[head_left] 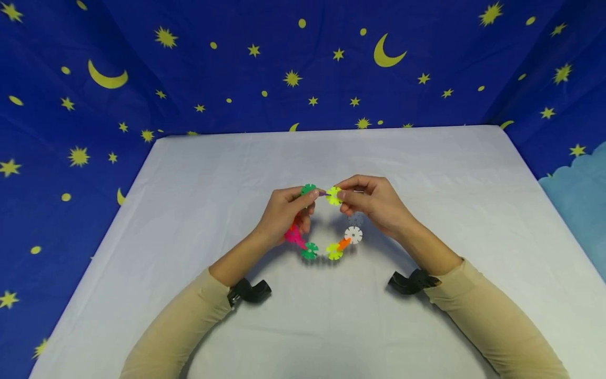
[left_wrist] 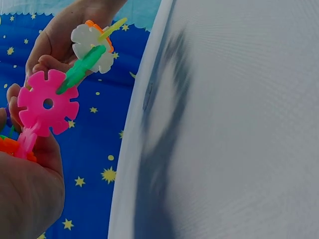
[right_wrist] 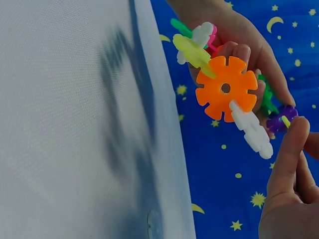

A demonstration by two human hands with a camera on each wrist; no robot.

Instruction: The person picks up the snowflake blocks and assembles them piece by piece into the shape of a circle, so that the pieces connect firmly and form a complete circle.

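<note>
Notched plastic snowflake discs, slotted together edge to edge, form a ring held up between both hands. At its far side, my left hand (head_left: 289, 213) pinches a purple disc (right_wrist: 279, 121) beside a green disc (head_left: 309, 188). A yellow disc (head_left: 333, 196) is pinched between thumb and fingers of my right hand (head_left: 376, 202); its edge meets the purple one. Nearer me the ring runs through a pink disc (left_wrist: 48, 103), a second green disc (head_left: 310, 251), a white disc between, another yellow disc (head_left: 334, 251), an orange disc (right_wrist: 226, 88), a white disc (head_left: 353, 235) and a see-through disc (head_left: 355, 219).
A white cloth covers the table (head_left: 312, 321) beneath the hands, with shadows falling on it. Blue curtain (head_left: 265, 58) with yellow stars and moons surrounds its back and sides. Black wrist mounts (head_left: 251, 291) hang below both forearms. Light-blue fabric (head_left: 579, 205) hangs at the right.
</note>
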